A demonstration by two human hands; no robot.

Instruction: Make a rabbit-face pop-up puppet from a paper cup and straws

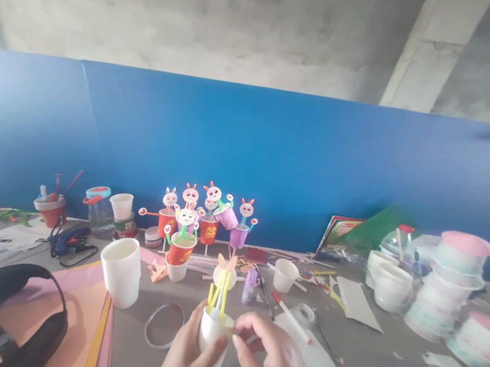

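Low over the table point(138, 341), the left hand point(184, 361) is wrapped around a white paper cup point(211, 344) holding yellow straws point(217, 295) and a paper bunny head point(225, 271), while the right hand point(275, 364) pinches at the cup's rim.
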